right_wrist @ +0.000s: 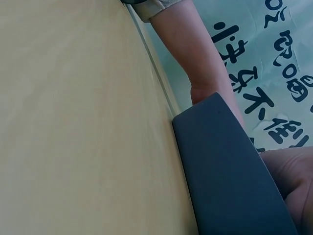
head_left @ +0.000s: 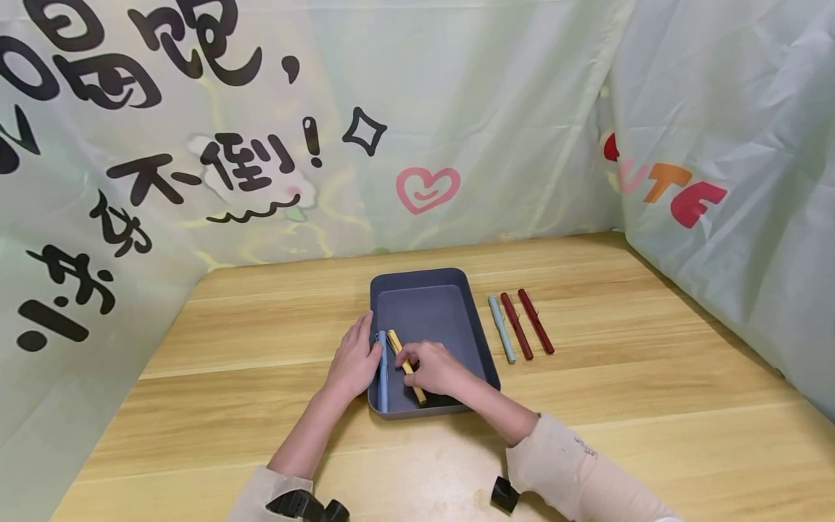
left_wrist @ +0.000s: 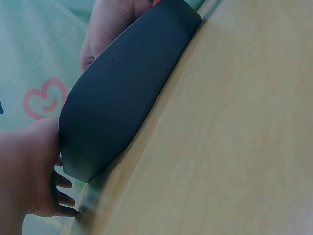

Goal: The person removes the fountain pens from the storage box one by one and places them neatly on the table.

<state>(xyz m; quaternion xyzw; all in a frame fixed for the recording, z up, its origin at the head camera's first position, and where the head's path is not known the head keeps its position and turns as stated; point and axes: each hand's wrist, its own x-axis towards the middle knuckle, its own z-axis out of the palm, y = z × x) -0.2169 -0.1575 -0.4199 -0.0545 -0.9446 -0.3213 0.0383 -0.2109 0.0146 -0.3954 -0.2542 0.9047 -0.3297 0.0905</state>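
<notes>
In the tray (head_left: 430, 315) at eight o'clock, my right hand (head_left: 435, 368) pinches the yellow pen (head_left: 407, 368), apparently placing it, release called for next; left hand (head_left: 355, 364) straight-fingered.

Pale green cloth (head_left: 522, 109) with big black writing (head_left: 140, 166) and a pink smiling heart (head_left: 427, 194) hangs behind the light brown wooden bench (head_left: 280, 319).

tray (head_left: 424, 312): matt, plastic-looking | tabletop (head_left: 261, 326): wood-grained, faint sheen | curtain (head_left: 522, 109): creased cloth | yellow pen (head_left: 417, 392): smooth
</notes>
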